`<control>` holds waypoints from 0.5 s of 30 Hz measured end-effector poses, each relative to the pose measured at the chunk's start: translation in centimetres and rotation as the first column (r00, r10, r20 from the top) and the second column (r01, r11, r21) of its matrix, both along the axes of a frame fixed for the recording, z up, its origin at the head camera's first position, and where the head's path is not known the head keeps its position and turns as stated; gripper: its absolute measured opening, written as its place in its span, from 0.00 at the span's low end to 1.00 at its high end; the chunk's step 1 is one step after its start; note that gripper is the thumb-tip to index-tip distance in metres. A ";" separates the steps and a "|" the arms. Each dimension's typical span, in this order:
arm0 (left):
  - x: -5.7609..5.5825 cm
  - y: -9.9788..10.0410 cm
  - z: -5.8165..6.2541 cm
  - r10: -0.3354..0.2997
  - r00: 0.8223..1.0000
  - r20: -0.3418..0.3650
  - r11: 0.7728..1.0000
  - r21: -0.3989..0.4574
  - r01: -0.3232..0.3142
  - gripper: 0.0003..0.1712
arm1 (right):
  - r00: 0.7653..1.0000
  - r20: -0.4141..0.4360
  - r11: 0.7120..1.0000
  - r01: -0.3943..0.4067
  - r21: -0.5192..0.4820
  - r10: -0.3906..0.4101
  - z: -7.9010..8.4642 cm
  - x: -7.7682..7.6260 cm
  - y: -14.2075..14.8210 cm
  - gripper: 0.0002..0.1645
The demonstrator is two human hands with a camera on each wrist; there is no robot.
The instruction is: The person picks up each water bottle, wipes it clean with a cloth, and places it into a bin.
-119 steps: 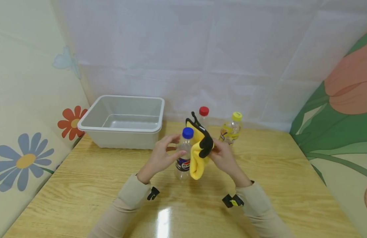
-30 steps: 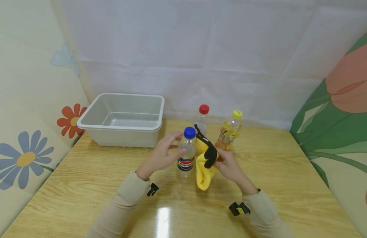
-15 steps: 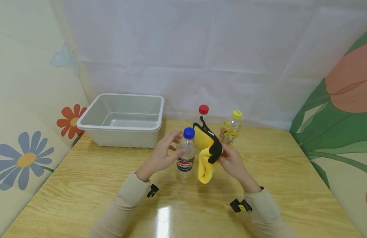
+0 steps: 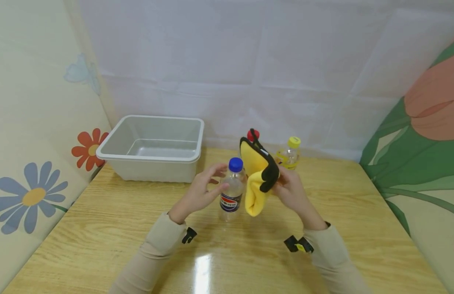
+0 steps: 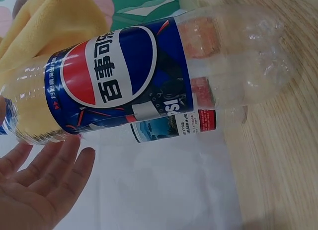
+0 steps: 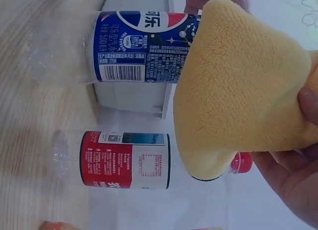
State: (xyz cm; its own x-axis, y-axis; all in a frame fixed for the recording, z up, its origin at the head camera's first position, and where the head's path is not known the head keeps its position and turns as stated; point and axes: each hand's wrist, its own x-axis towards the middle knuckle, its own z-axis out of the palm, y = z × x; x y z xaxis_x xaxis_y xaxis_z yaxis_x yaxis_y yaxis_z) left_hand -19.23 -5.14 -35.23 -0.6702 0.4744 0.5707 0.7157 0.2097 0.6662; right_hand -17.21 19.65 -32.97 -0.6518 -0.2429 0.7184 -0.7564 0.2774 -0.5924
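A clear Pepsi bottle (image 4: 230, 203) with a blue cap stands upright on the wooden table. My left hand (image 4: 204, 190) holds it lightly near the shoulder, thumb in front and fingers behind; in the left wrist view the fingertips (image 5: 84, 158) are right at its upper part. In my right hand (image 4: 293, 190) is a folded yellow cloth (image 4: 254, 196) with black trim, pinched at its right side. The cloth hangs in the air just right of the bottle and, in the right wrist view, its fluffy face (image 6: 233, 86) overlaps the bottle's upper end.
Behind the cloth stands a red-capped bottle (image 6: 124, 160), mostly hidden in the head view. A yellow-capped bottle (image 4: 287, 155) is at the back right, partly covered by my right hand. A grey plastic basin (image 4: 157, 171) sits at the back left, before a white backdrop.
Four seconds ago the cloth lay against the bottle, whose label faced differently. Over the last second my right hand has lifted the cloth up and slightly right. My left hand has barely moved.
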 end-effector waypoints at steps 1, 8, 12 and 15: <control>0.0 0.0 0.0 0.001 1.000 0.000 1.000 0.000 -0.001 0.26 | 1.000 0.010 1.000 -0.008 0.009 0.008 0.1 0.0 0.0 0.25; 0.0 0.0 -0.1 0.000 1.000 0.009 1.000 -0.009 0.000 0.26 | 0.997 0.033 0.997 -0.065 0.042 0.064 0.1 -0.2 -0.8 0.23; -0.1 0.1 -0.1 -0.015 1.000 0.008 1.000 0.002 0.015 0.25 | 0.997 0.019 0.995 -0.077 0.061 0.076 -0.2 -0.3 -1.1 0.20; -0.1 0.0 -0.1 -0.023 1.000 0.008 1.000 0.008 0.023 0.25 | 0.998 0.036 0.993 -0.061 0.103 0.057 -0.4 -0.2 -1.1 0.19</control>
